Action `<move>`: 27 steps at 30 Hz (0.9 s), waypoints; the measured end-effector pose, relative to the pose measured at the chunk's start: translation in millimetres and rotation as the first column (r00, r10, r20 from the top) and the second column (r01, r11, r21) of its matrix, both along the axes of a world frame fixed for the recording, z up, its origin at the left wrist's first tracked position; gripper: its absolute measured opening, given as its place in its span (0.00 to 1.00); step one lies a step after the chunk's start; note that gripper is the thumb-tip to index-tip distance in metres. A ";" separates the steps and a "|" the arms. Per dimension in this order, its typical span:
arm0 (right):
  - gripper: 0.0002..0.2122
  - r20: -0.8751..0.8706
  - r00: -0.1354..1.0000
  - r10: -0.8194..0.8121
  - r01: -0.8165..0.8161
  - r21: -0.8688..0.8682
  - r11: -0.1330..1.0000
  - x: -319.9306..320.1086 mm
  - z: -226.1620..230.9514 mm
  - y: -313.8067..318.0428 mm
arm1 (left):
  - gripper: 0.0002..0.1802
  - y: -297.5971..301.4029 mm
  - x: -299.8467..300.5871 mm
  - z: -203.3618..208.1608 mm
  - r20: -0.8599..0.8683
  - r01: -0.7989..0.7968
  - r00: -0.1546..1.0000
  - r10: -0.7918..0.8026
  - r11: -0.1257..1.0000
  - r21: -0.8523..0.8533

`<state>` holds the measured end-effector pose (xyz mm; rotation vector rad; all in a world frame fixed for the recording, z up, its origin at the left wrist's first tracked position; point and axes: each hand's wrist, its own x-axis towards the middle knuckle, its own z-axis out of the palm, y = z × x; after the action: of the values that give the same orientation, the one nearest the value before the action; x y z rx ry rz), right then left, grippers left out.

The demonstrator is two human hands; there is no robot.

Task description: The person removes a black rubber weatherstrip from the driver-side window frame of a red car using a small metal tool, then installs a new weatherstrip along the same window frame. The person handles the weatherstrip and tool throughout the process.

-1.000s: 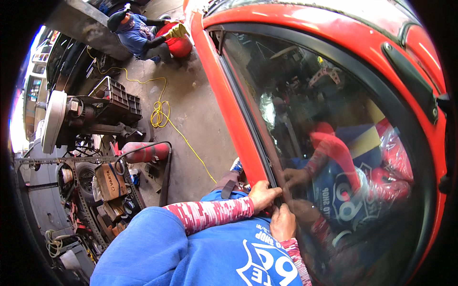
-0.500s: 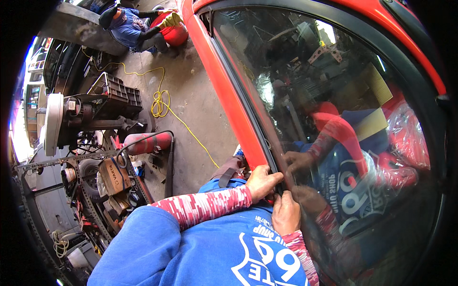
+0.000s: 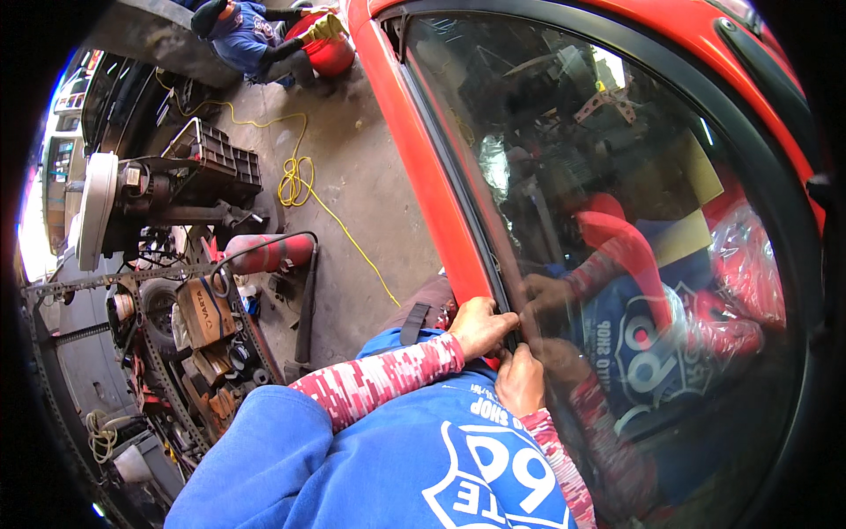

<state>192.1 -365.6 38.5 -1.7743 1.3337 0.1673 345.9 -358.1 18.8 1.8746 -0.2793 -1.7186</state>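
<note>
A black rubber weatherstrip (image 3: 467,212) runs along the lower edge of a dark car window (image 3: 529,150), beside the red door panel (image 3: 438,198). My left hand (image 3: 481,328) is closed on the strip from above, thumb and fingers pressed against it. Just nearer to me, my right hand (image 3: 522,381) pinches the same strip close to my body. Both hands sit close together, and the strip's end is hidden under them. The glass mirrors my hands and blue shirt.
Left of me stands a metal rack (image 3: 79,286) with a cardboard box (image 3: 205,313). Near it are a red cylinder (image 3: 269,253) and a dark plastic crate (image 3: 211,159). A yellow cord (image 3: 348,238) crosses the floor. Another person (image 3: 251,40) crouches by a red container (image 3: 330,55).
My view has shifted slightly. Both hands keep hold of the weatherstrip, with only a small change in finger position. The other person's hands stay at the red container.
</note>
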 end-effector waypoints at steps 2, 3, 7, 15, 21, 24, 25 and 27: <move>0.08 0.036 0.999 -0.007 0.007 -0.004 1.000 -1.7 -0.7 -0.8 | 0.16 -0.5 -1.3 0.4 0.011 0.002 1.000 -0.002 1.000 -0.017; 0.08 0.018 1.000 0.019 -0.019 -0.024 1.000 -2.4 -1.4 -1.1 | 0.16 -1.1 -1.6 0.8 0.007 0.012 1.000 -0.012 1.000 -0.011; 0.08 0.022 0.998 0.058 -0.056 -0.080 0.995 -6.5 -3.1 2.4 | 0.19 -1.5 -2.0 3.9 0.093 0.091 0.992 -0.087 0.995 -0.041; 0.08 0.051 0.993 0.107 -0.099 -0.148 0.984 -16.4 4.8 8.9 | 0.20 8.8 -24.0 1.7 0.137 -0.037 0.990 0.043 0.998 -0.048; 0.08 0.125 0.982 0.144 -0.127 -0.141 0.982 -20.4 13.9 0.5 | 0.17 10.7 -29.7 2.5 0.099 -0.128 0.985 0.144 0.980 -0.153; 0.08 0.102 0.985 0.136 -0.127 -0.093 0.988 -19.2 18.2 -1.8 | 0.17 11.4 -29.2 8.6 0.146 -0.095 0.983 0.113 0.988 -0.123; 0.08 0.124 0.985 0.118 -0.107 -0.088 0.990 -18.4 19.0 -2.0 | 0.16 11.3 -28.3 9.9 0.137 -0.106 0.983 0.120 0.988 -0.109; 0.09 0.076 0.991 0.111 -0.105 -0.081 0.991 -15.3 19.8 -0.9 | 0.16 9.1 -23.6 10.6 0.143 -0.104 0.983 0.112 0.993 -0.064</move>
<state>176.8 -366.5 58.3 -1.8992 1.2024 0.1046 322.3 -348.9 29.4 1.9419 -0.2744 -1.4894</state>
